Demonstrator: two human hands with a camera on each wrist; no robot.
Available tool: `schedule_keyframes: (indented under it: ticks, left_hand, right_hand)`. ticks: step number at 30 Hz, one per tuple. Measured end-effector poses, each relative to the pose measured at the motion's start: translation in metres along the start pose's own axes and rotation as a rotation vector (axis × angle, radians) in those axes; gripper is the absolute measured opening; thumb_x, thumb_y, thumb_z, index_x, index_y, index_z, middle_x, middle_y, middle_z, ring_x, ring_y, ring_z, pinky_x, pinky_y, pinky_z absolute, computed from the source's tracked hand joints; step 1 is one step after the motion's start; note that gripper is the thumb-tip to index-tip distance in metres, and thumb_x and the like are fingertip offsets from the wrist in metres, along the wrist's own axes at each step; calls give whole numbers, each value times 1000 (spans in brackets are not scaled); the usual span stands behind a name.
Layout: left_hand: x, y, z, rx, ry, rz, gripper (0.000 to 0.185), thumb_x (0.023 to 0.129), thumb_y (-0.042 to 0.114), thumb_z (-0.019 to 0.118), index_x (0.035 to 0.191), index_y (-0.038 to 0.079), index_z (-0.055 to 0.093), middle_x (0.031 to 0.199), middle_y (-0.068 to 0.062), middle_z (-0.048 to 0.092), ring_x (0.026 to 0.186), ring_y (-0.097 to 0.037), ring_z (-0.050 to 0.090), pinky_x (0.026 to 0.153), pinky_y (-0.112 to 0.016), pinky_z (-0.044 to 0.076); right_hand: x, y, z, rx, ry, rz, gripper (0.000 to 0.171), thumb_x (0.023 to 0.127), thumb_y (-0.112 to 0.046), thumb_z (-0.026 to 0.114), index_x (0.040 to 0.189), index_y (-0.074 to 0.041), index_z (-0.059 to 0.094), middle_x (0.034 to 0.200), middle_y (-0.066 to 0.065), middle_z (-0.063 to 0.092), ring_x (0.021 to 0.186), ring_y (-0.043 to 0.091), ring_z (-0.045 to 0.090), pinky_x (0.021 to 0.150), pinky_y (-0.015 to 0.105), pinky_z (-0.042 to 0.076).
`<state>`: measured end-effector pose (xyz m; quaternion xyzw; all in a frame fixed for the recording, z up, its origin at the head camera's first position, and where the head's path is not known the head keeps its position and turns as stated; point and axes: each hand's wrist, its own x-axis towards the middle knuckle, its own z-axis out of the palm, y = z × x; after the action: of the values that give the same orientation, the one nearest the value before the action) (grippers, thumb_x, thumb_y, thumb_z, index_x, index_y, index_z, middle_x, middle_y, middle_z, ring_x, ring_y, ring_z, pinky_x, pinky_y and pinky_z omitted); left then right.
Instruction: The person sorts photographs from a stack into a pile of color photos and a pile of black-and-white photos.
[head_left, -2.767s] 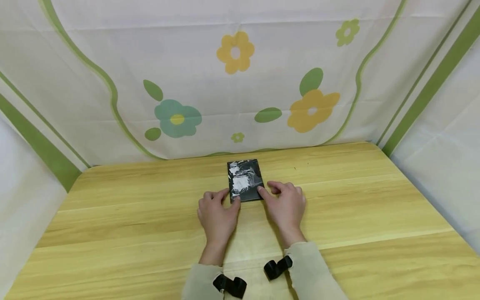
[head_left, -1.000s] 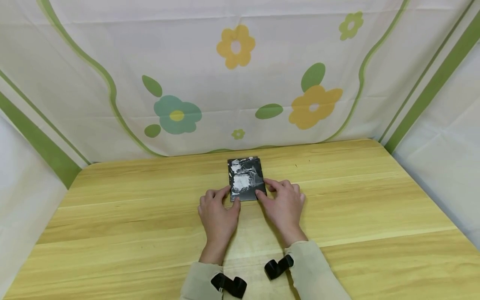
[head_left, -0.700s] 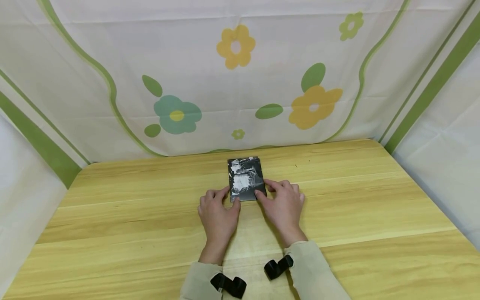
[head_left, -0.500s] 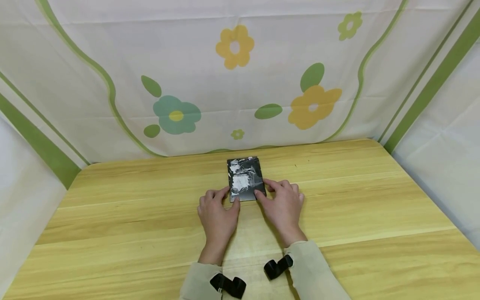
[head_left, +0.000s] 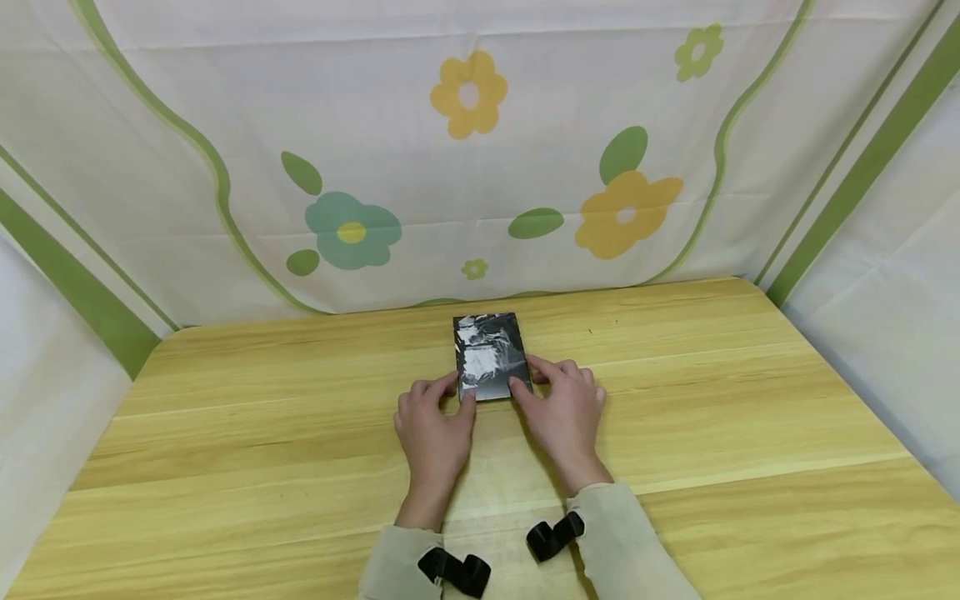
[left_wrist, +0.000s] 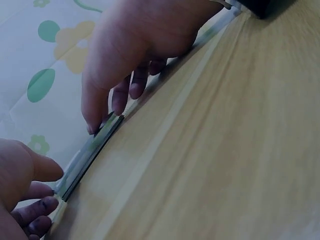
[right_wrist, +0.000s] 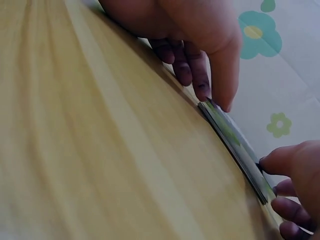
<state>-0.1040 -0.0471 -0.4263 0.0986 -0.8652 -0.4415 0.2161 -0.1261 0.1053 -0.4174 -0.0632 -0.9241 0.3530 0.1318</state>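
A thin, flat black stack (head_left: 491,358) with a glossy, wrinkled-looking top lies near the table's back edge. White glare covers much of its upper face. Seen edge-on in the right wrist view, the stack (right_wrist: 234,150) shows several thin dark layers. My left hand (head_left: 436,433) holds its near left corner, thumb at the front edge and index fingertip at the left side. On the near right corner, my right hand (head_left: 564,412) has its thumb over the top and its index finger along the right side. Other fingers of both hands curl down beside the stack.
The wood-grain table (head_left: 247,450) stretches out to both sides and toward me. Behind it hangs a white cloth (head_left: 540,108) with printed flowers, meeting the table just past the stack. Each sleeve carries a black wrist mount (head_left: 455,572).
My right index finger has come in against the stack's right side. A layer that stuck out at the far edge now lines up with the rest. The left hand has barely moved.
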Motion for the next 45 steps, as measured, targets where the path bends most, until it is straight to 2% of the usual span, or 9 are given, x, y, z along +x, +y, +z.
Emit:
schedule_keyframes:
  ticks: [6, 12, 15, 19, 21, 25, 30, 37, 45]
  left_hand:
    - [2, 1, -2, -72, 34, -10, 26, 90, 11, 81, 116, 6, 82, 101, -12, 77, 100, -35, 60, 93, -50, 38]
    - [4, 1, 0, -131, 53, -16, 20, 90, 5, 79, 110, 3, 83, 98, -12, 78, 99, -35, 59, 95, -49, 37]
    - [3, 4, 2, -151, 54, -10, 19, 89, 3, 80, 108, 2, 83, 98, -13, 79, 99, -35, 60, 95, -48, 39]
    - [2, 14, 7, -181, 37, -2, 20, 90, 2, 80, 110, 0, 82, 98, -13, 80, 98, -33, 60, 92, -45, 44]
    - [2, 19, 11, -191, 20, 5, 21, 90, 2, 80, 110, 0, 82, 99, -13, 79, 98, -31, 60, 88, -43, 47]
    - [1, 31, 25, -192, -1, 18, 20, 90, 3, 81, 110, 1, 82, 99, -12, 79, 97, -29, 61, 86, -43, 51]
    - [-4, 46, 45, -176, -13, 26, 21, 88, 3, 82, 108, 2, 82, 99, -11, 80, 99, -31, 62, 94, -50, 49]
    - [-11, 73, 73, -161, -102, 0, 17, 87, 2, 82, 104, 5, 82, 98, -8, 79, 99, -26, 62, 97, -48, 49]
    - [-13, 90, 90, -114, -156, 27, 10, 89, 3, 81, 98, 5, 82, 93, -8, 78, 97, -28, 62, 94, -46, 49]
  right_hand:
    - [-1, -3, 3, 79, 20, 12, 47, 90, -33, 85, 134, -17, 77, 105, 8, 74, 101, 32, 57, 104, 55, 34]
    - [0, -5, 3, 184, 28, 45, 50, 90, -25, 85, 137, -12, 74, 107, 10, 72, 109, 33, 58, 111, 54, 33]
    - [1, -4, 1, 234, 43, 51, 49, 90, -21, 84, 136, -9, 73, 107, 10, 71, 110, 33, 60, 108, 52, 37]
    - [4, 2, -4, 291, 82, 70, 43, 89, -16, 84, 131, -9, 76, 106, 11, 70, 107, 31, 61, 98, 44, 45]
    - [7, 5, -8, 306, 105, 91, 40, 89, -14, 83, 128, -9, 77, 106, 12, 69, 105, 30, 61, 93, 40, 46]
    - [13, 14, -17, 329, 153, 140, 37, 89, -11, 79, 126, -8, 78, 108, 15, 68, 104, 31, 62, 92, 38, 44]
    - [22, 27, -28, 369, 205, 205, 38, 88, -10, 74, 126, -8, 78, 110, 17, 66, 104, 30, 61, 91, 37, 44]
    - [34, 46, -46, 376, 293, 336, 37, 88, -13, 74, 124, -8, 80, 109, 10, 64, 97, 17, 56, 86, 29, 42]
    - [38, 57, -61, 363, 335, 441, 37, 90, -18, 75, 126, -9, 80, 109, 7, 63, 93, 13, 56, 82, 25, 42]
